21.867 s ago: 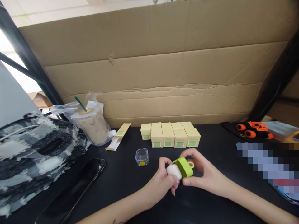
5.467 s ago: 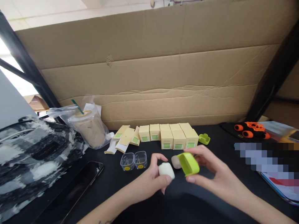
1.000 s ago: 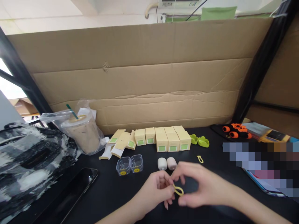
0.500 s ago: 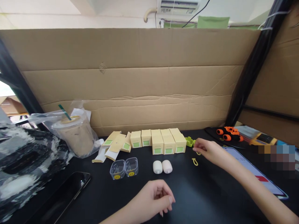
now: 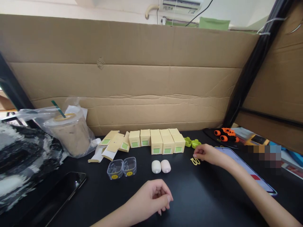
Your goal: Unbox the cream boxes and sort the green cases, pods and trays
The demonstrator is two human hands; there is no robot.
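My right hand (image 5: 205, 154) is at the right side of the black table, thumb and fingers pinched on a small yellow loop (image 5: 198, 161). A second yellow loop (image 5: 193, 162) lies right beside it. Just behind the hand are two green flower-shaped pieces (image 5: 196, 144). My left hand (image 5: 155, 198) hovers near the front with its fingers curled in, and nothing shows in it. Beyond it, a cream rounded case (image 5: 156, 166) and a pale pink rounded case (image 5: 166, 166) stand side by side. Left of these sit two clear plastic boxes (image 5: 129, 166) with yellow stickers.
A row of small yellow cartons (image 5: 156, 146) stands at the back, with flattened cartons (image 5: 115, 142) at its left. A bagged iced drink (image 5: 71, 135) and a dark phone (image 5: 56, 195) are on the left. A lit phone (image 5: 248, 173) and an orange toy (image 5: 226, 134) are right.
My right hand has moved slightly toward me, and the two yellow loops now lie together. My left hand keeps its curled pose. The whole view has shifted a little.
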